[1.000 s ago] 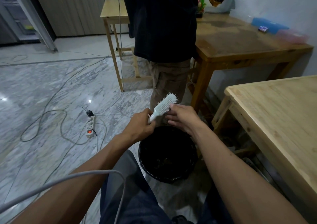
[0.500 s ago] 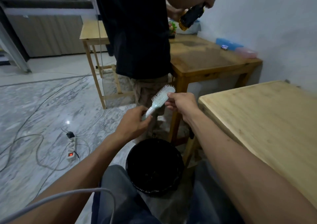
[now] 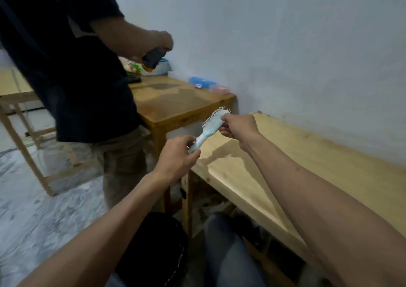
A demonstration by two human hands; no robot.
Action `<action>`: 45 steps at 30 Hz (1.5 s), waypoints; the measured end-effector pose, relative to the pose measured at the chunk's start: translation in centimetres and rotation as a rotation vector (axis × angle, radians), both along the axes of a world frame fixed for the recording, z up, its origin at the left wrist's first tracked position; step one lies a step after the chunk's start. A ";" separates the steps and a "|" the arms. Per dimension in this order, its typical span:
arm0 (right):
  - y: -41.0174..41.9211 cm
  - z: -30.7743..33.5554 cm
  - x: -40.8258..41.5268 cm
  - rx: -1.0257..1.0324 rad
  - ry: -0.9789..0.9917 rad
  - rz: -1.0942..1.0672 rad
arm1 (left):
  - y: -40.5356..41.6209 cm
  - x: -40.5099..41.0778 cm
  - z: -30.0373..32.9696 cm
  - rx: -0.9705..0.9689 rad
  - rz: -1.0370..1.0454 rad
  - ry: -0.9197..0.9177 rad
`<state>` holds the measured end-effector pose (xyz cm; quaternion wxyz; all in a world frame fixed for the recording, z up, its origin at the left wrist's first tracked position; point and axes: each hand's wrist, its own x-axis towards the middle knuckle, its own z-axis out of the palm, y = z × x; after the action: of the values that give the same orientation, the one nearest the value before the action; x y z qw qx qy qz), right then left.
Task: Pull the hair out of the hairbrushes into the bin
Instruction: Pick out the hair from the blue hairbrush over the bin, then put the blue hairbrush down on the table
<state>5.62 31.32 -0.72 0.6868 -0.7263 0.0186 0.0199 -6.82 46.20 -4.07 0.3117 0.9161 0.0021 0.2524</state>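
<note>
Hairbrush (image 3: 211, 126), pale blue with white bristles, is held up tilted over the near edge of the light wooden table (image 3: 307, 168). The left hand (image 3: 178, 157) has its grip clamped on the handle, while the right hand (image 3: 238, 126) pinches the head's far end, grip closed on it. The black bin (image 3: 158, 247) sits low between the person's knees, well below the brush.

Dim, cool indoor light, soft glare on the pale tabletop (image 3: 230, 177), motion blur throughout, wide-angle bending at edges
</note>
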 end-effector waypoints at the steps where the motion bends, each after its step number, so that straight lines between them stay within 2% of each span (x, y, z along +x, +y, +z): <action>1: -2.1 0.1 0.4 -0.005 -0.006 -0.038 | -1.7 1.1 0.0 0.010 -0.017 -0.007; 9: -18.3 -0.4 2.8 -0.110 0.027 -0.330 | -15.2 7.7 -0.7 0.021 -0.302 0.049; 15: -25.0 -3.0 6.2 -0.189 0.120 -0.429 | -21.9 12.4 -2.3 0.086 -0.423 0.111; 25: -28.9 -4.1 12.2 -0.244 0.153 -0.501 | -25.9 18.0 -2.3 0.102 -0.456 0.139; 37: -29.4 -5.3 13.5 -0.308 0.175 -0.535 | -26.7 18.8 -3.1 0.020 -0.426 0.115; 41: -29.5 -4.2 12.2 -0.330 0.151 -0.509 | -26.8 18.2 -2.4 0.072 -0.428 0.168; 45: -31.1 -1.5 10.0 -0.380 0.128 -0.488 | -27.4 16.9 -1.7 0.174 -0.392 0.125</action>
<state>15.59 0.24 -2.26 0.5208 -0.8130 0.2388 -0.1037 10.06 18.81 -5.78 0.2739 0.9362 -0.1785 0.1288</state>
